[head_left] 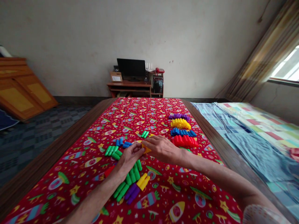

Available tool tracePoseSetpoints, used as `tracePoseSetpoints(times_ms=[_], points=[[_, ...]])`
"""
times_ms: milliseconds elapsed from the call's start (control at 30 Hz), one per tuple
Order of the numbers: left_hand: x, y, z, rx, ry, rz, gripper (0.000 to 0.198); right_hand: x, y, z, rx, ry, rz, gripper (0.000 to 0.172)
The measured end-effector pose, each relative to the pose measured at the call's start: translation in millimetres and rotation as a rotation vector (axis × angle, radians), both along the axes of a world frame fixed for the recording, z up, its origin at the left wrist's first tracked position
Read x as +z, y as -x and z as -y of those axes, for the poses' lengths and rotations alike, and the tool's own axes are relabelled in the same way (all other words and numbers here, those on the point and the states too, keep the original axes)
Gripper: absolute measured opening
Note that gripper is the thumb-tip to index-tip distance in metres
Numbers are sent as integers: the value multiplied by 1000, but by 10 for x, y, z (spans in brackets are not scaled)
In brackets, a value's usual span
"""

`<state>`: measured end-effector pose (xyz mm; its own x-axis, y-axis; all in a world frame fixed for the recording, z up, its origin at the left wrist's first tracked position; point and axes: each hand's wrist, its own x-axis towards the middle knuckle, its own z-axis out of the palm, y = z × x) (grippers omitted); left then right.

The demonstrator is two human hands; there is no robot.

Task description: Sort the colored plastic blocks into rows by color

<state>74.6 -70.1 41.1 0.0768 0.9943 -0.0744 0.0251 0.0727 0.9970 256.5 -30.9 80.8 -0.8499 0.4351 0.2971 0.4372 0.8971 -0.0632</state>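
Both hands meet over the middle of the patterned red cloth. My left hand (132,155) and my right hand (161,147) are closed on one yellow piece (146,148) between them. Around my left hand lie green pieces (132,175), blue pieces (119,142), a partly covered red piece (109,171), yellow pieces (143,181) and purple pieces (132,193). Just beyond the hands is a small green piece (145,134). To the right, stacked in rows by colour, are purple (179,117), yellow (180,123), blue (183,132) and red pieces (185,141).
The red cloth (130,109) covers a table with dark wooden edges (202,116). Beyond its far end stands a desk (130,84) with a monitor (132,67). A bed (245,130) is on the right and a wooden cabinet (23,88) on the left.
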Motion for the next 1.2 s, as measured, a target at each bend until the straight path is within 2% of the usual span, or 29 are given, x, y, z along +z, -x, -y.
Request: tracePoseSetpoints(times_ms=[133,333,467,600,733,800,900,1000,1100,1200], points=[[-10,-8,-16,22,-1,18,47,61,-70,-308,-56,-35,116,25],[-31,34,-57,0,-115,-94,38,140,-460,-1128,-400,-139,466,27],[-54,57,-80,-41,-161,-164,33,103,-607,-1350,-438,-144,590,24],[-46,59,-88,-38,-173,-169,31,72,-653,-1339,-440,-136,603,21],[-43,63,-93,-22,-178,-171,30,67,-560,-1218,-451,-118,506,26],[-52,69,-95,-11,-184,-179,29,48,-440,-1122,-394,-58,438,28],[-72,78,-97,-13,-188,-201,29,-27,-225,-966,-207,25,420,29],[-81,83,-98,-52,-186,-217,30,-129,-66,-845,-82,8,469,29],[-76,86,-97,-71,-199,-221,31,-208,-12,-787,-66,-45,487,27],[-80,89,-98,-71,-217,-226,30,-226,-48,-807,-113,-72,483,28]])
